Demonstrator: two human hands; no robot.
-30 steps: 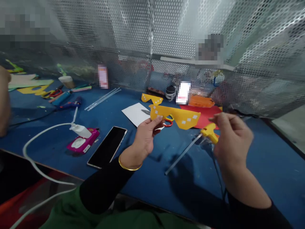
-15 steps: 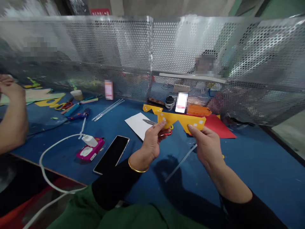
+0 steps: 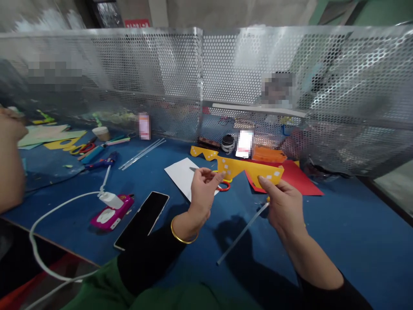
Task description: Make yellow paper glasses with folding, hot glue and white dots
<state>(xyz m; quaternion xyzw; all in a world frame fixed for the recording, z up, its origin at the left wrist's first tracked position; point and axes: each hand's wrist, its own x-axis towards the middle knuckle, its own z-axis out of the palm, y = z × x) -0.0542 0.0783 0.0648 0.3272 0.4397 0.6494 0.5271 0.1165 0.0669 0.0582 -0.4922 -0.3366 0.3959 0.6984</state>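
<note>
My right hand [image 3: 285, 204] pinches the right end of a yellow paper cut-out [image 3: 240, 166], with the thumb in front. White squares dot both ends of the cut-out, and a pointed notch is cut into its lower edge. At the left end, my left hand [image 3: 204, 191] has its fingers curled and its thumb tip against the lower corner. Scissors [image 3: 224, 186] with red and yellow handles lie behind my left hand, partly hidden, across a white sheet [image 3: 182, 173]. A similar, smaller-looking yellow piece [image 3: 204, 153] rests farther back. Below my right hand lies a translucent stick [image 3: 240, 236].
A black-screened phone [image 3: 143, 218] and a magenta power socket [image 3: 112, 212] with a white cable lie left. Beyond are a glue gun [image 3: 102, 162] and clear sticks [image 3: 142, 154]. Red paper [image 3: 301, 178] lies right. A perforated metal screen [image 3: 155, 82] stands behind; another person's arm [image 3: 11, 163] shows left.
The view has shifted slightly. My left hand has slid a little down and left against the cut-out, its fingers more curled. My right hand keeps its pinch.
</note>
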